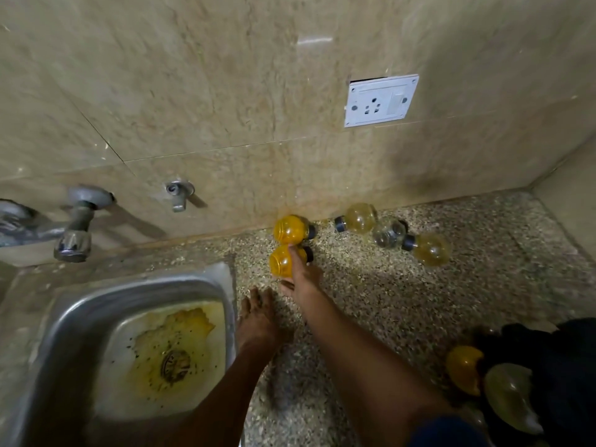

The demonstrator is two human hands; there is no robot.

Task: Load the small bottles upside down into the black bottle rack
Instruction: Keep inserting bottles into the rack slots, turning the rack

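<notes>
Several small round bottles with dark caps lie on their sides on the speckled counter [403,301] by the wall. My right hand [301,274] grips the nearer orange bottle [282,261], fingers over its top. A second orange bottle [290,229] lies just behind it, touching. Further right lie a pale yellow bottle [359,218], a clear bottle [388,232] and another pale yellow bottle [430,248]. My left hand [258,314] rests flat on the counter with its fingers apart, holding nothing. The black bottle rack [548,366] is at the lower right, with an orange bottle [464,369] and a pale bottle [508,395] in it.
A steel sink [80,317] with yellow stains sits at the lower left, beside my left hand. A tap [74,227] and a wall valve [179,193] stick out of the tiled wall. A white socket plate [380,100] is on the wall above the bottles.
</notes>
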